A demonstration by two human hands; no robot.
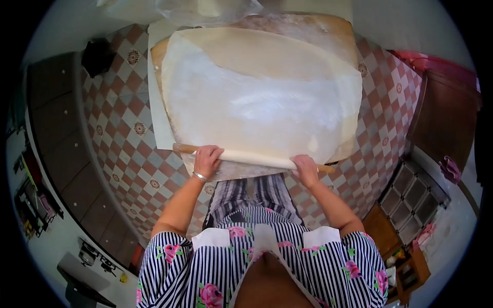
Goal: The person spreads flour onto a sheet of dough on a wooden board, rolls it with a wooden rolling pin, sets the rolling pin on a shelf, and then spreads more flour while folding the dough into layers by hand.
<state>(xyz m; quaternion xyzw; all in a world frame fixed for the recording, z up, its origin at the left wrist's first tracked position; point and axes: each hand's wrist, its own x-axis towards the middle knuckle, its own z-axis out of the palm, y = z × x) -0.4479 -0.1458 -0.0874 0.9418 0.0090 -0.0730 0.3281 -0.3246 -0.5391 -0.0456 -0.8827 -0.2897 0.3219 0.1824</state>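
Observation:
A large, thin sheet of dough is spread over a wooden board, with white flour dusted across its middle and right. Along the near edge, a long wooden rolling pin lies crosswise with dough wrapped around it, its bare ends sticking out on both sides. My left hand, wearing a silver bracelet, is closed over the pin's left part. Toward its right end, my right hand grips the pin too. The palms and the undersides of the fingers are hidden.
Clear plastic lies at the board's far side. Below is a checkered tile floor, with a black object at far left. A brown cabinet and a dark metal rack stand at right.

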